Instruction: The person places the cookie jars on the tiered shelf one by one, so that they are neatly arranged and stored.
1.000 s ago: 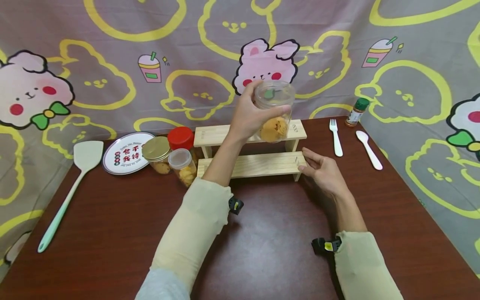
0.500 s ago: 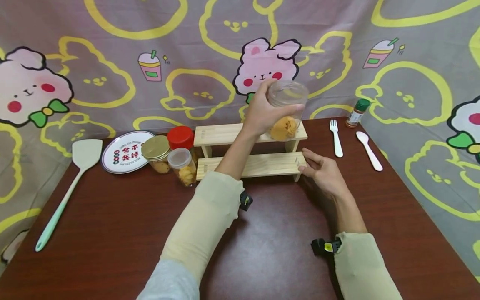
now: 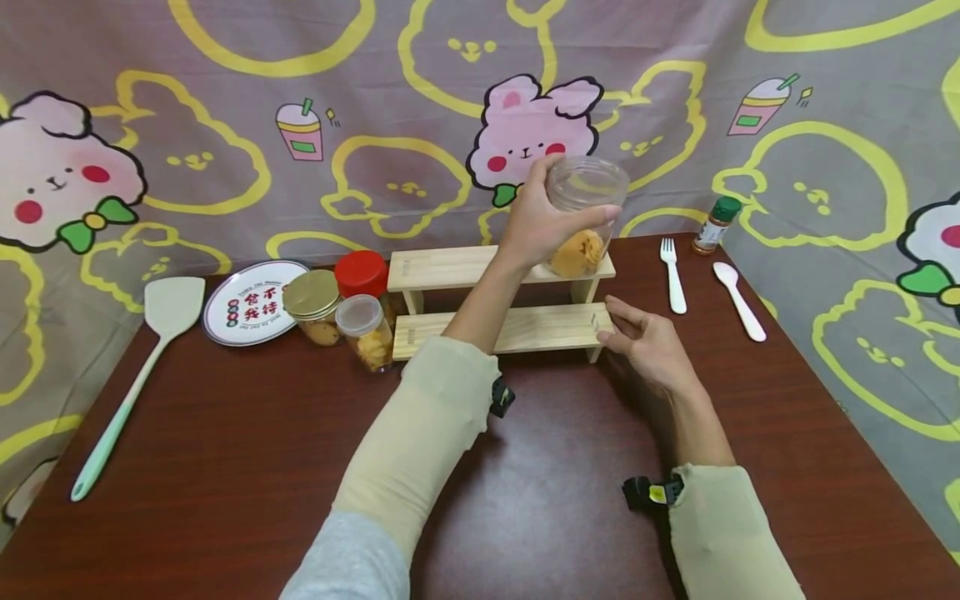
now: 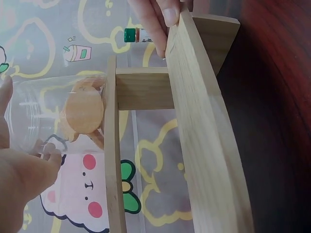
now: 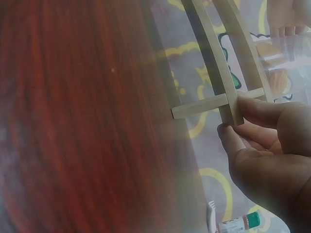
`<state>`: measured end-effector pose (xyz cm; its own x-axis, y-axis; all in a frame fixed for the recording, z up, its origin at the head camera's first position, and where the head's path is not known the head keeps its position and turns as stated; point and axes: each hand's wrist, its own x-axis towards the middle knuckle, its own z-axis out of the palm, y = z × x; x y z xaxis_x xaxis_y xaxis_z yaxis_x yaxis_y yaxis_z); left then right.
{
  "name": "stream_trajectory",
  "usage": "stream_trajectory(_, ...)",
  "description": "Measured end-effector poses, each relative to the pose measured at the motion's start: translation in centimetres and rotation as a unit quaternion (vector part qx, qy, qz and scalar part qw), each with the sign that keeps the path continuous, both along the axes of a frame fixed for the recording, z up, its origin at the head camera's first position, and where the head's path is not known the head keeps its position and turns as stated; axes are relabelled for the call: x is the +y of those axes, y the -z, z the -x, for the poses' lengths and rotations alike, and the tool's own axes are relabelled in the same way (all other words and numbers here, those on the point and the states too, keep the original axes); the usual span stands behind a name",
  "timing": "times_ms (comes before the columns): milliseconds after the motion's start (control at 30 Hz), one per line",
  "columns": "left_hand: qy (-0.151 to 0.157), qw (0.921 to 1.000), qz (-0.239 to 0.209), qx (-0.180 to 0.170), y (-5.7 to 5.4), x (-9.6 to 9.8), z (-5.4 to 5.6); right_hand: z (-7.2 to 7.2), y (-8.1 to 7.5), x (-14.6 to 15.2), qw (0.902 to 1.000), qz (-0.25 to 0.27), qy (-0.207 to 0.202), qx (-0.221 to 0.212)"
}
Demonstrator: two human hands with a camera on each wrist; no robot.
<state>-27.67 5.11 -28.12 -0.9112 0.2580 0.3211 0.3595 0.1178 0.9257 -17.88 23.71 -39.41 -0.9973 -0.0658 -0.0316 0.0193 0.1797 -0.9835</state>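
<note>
My left hand (image 3: 551, 218) grips a clear plastic jar (image 3: 588, 187) near its top, thumb across the front and fingers round the far side. Cookies (image 4: 84, 110) lie in the bottom of the jar. In the left wrist view the jar's base sits right at the upper board of a two-tier wooden rack (image 3: 435, 267), toward its right end. My right hand (image 3: 651, 346) pinches the right end of the rack's lower board (image 5: 232, 107) between thumb and fingers.
Left of the rack stand a gold-lidded jar (image 3: 312, 304), a red-lidded jar (image 3: 362, 273) and a small clear-lidded jar (image 3: 365, 332). Further left are a plate (image 3: 255, 304) and a spatula (image 3: 153, 367). At right lie a fork (image 3: 672, 275), a spoon (image 3: 740, 302) and a green-capped seasoning bottle (image 3: 716, 225).
My left hand has carried the jar to the right along the upper board and slightly down, ending near its right end. The right hand has stayed on the lower board.
</note>
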Motion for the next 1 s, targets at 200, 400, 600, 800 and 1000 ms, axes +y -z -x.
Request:
stream_trajectory(200, 0.002, 0.9999, 0.013, -0.007, -0.1, -0.2, -0.3, 0.0, -0.1, 0.0, 1.0000, -0.003, -0.003, 0.002)
stream_trajectory(400, 0.002, 0.9994, 0.030, -0.014, 0.0, -0.8, -0.8, -0.1, -0.1, 0.1, 1.0000, -0.008, -0.002, -0.003)
stream_trajectory(600, -0.003, 0.9993, 0.036, -0.009, -0.1, -1.7, -1.3, -0.1, -0.1, 0.1, 0.9999, -0.011, -0.002, -0.005)
stream_trajectory(800, -0.007, 0.9996, 0.028, 0.002, 0.0, -2.8, -1.9, 0.0, 0.0, 0.2, 1.0000, -0.004, 0.002, 0.001)
stream_trajectory(1000, -0.009, 0.9986, 0.049, 0.018, 0.2, -5.2, -2.9, 0.1, 0.2, 0.0, 1.0000, 0.000, -0.003, 0.002)
